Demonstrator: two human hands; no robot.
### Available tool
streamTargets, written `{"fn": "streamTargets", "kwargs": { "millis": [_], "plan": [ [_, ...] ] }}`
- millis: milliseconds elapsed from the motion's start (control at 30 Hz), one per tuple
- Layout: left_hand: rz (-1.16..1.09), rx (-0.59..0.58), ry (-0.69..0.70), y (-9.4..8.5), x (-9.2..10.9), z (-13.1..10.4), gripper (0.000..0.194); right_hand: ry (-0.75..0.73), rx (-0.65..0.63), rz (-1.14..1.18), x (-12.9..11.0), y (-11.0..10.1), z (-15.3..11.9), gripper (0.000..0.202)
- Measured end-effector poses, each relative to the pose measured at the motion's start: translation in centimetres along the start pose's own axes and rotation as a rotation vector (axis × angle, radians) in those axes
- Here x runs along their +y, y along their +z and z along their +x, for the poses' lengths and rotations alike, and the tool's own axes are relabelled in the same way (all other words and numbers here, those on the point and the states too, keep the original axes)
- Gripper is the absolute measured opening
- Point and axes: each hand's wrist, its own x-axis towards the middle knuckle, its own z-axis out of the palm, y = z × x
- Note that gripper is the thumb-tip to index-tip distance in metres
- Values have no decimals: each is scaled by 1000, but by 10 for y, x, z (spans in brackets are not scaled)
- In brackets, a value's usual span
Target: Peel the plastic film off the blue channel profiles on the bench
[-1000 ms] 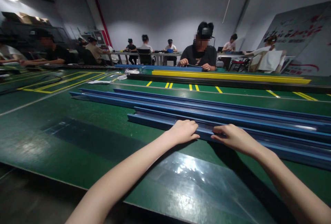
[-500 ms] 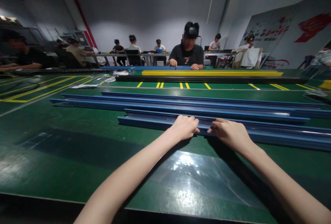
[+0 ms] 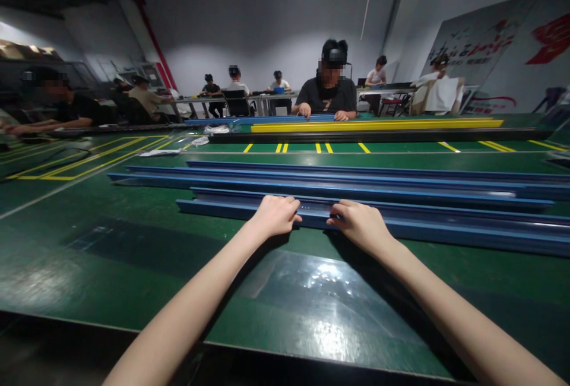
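Observation:
The nearest blue channel rail lies lengthwise across the green table. My left hand grips its near wall towards the left end, fingers curled over into the channel and thumb on the outer face. A short way to the right, my right hand clasps the same wall in a like way. Small pale marks show inside the channel between the hands. Just behind it, more blue rails run side by side, apart from my hands.
A clear plastic sheet lies between my forearms. Farther back are a black rail, a yellow rail and crumpled plastic wrap. A co-worker in a dark shirt sits opposite, hands on a blue rail. Several other people sit farther off.
Both hands and the nearest rail have moved left together, and its left end now reaches farther left. The camera view has also shifted slightly.

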Motion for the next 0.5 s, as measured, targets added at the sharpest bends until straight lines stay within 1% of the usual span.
{"fn": "streamTargets", "kwargs": {
  "millis": [67,200,300,400,500],
  "plan": [
    [18,-15,-42,-1,-11,-8,23,20,-4,3,8,-2,-5,19],
    [54,-76,-136,-4,-27,-21,24,75,-57,-8,35,-6,-19,18],
    [79,-92,-155,-5,-34,-28,25,112,-29,1,51,-8,-27,23],
    [63,-108,-147,-7,-39,-29,26,97,-27,-14,55,-9,-28,23],
    [-3,-171,-123,-13,-43,-26,26,84,-68,-33,51,-11,-24,22]
  ]
}}
